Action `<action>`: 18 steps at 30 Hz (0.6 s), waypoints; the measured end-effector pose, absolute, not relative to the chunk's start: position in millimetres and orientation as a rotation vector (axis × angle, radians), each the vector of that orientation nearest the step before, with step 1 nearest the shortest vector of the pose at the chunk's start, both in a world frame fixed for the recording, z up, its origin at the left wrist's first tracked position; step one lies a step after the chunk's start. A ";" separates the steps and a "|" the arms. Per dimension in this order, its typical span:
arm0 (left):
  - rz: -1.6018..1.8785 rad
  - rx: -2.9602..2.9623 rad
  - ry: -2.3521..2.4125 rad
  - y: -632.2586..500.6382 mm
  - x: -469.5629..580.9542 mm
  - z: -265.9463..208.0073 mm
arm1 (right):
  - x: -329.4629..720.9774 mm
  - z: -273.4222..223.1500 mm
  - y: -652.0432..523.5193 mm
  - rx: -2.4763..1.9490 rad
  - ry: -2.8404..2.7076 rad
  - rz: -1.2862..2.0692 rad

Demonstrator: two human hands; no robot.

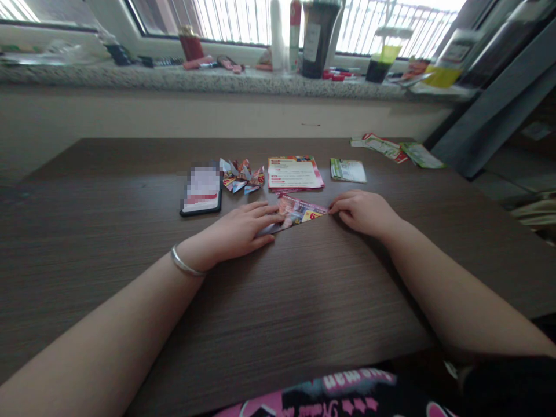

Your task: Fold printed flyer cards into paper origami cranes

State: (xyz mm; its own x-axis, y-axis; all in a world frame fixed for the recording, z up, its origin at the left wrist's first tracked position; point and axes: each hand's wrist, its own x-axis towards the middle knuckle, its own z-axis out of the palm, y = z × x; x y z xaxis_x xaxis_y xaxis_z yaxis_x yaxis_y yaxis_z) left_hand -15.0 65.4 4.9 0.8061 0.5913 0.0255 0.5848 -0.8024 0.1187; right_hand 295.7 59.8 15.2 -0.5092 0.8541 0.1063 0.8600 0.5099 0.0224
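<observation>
A printed paper (pixel 299 209), folded into a triangle, lies on the brown table (pixel 269 301) in front of me. My left hand (pixel 243 226), with a silver bangle at the wrist, rests over the paper's left end, fingers stretched out and lying flat. The paper under those fingers is hidden. At the right tip of the triangle, my right hand (pixel 365 211) pinches the corner between thumb and fingertips. Just beyond my left hand are several folded paper pieces (pixel 243 176), colourfully printed with pointed shapes.
A phone (pixel 202 188) lies left of the folded pieces. Behind the triangle is a stack of printed sheets (pixel 295 174), with a smaller stack of cards (pixel 348 171) to its right. More leaflets (pixel 386 148) sit at the far right. Bottles and small items crowd the stone windowsill (pixel 243 81).
</observation>
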 end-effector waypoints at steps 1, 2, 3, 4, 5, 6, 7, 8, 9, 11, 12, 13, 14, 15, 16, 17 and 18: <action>0.101 2.879 0.942 65.4 -15.4 4.9 | 297.5 14.2 61.1 -1.547 -2.637 -0.125; 0.113 2.875 0.940 65.3 -15.8 5.2 | 298.9 13.4 62.2 -1.582 -2.618 -0.138; 0.130 2.875 0.934 65.0 -16.0 5.9 | 299.8 12.9 63.0 -1.615 -2.600 -0.152; 0.149 2.878 0.925 64.6 -15.9 6.9 | 299.9 12.6 63.3 -1.644 -2.584 -0.167; 0.169 2.881 0.911 63.9 -15.4 8.2 | 299.3 12.7 63.0 -1.668 -2.567 -0.182; 0.187 2.885 0.894 63.1 -14.6 9.7 | 297.8 13.1 62.1 -1.684 -2.551 -0.191; 0.204 2.885 0.877 62.3 -13.4 11.1 | 295.5 13.7 60.7 -1.687 -2.534 -0.189; 0.221 2.882 0.863 61.4 -11.9 12.4 | 292.4 14.7 58.9 -1.684 -2.509 -0.179; 0.237 2.875 0.850 60.4 -10.0 13.4 | 288.5 15.9 56.6 -1.671 -2.491 -0.144; 0.278 2.852 0.848 58.3 -5.6 14.1 | 278.9 18.6 51.1 -1.594 -2.484 -0.013; 0.295 2.839 0.847 57.1 -3.3 13.8 | 273.5 20.1 48.2 -1.543 -2.495 0.057; 0.314 2.833 0.870 55.8 -1.1 13.2 | 268.0 21.4 45.2 -1.494 -2.515 0.123; 0.325 2.840 0.899 54.5 1.0 12.6 | 262.5 22.6 42.3 -1.455 -2.526 0.161; 0.332 2.853 0.920 53.1 2.7 12.0 | 257.5 23.5 39.6 -1.414 -2.543 0.185; 0.349 2.859 0.925 51.8 4.0 11.7 | 253.1 24.1 37.2 -1.381 -2.571 0.197; 0.375 2.869 0.922 50.7 4.8 11.7 | 249.4 24.4 35.1 -1.368 -2.585 0.200; 0.402 2.882 0.916 49.9 5.0 12.2 | 246.8 24.3 33.5 -1.356 -2.598 0.205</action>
State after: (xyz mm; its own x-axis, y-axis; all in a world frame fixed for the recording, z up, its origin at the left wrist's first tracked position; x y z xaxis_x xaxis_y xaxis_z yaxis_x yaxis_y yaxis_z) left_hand 5.0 49.9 12.2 0.7854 0.5781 0.2211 0.5541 -0.8159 0.1650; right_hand 246.8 33.5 24.3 -0.5578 0.8219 0.1156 0.7936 0.5689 -0.2156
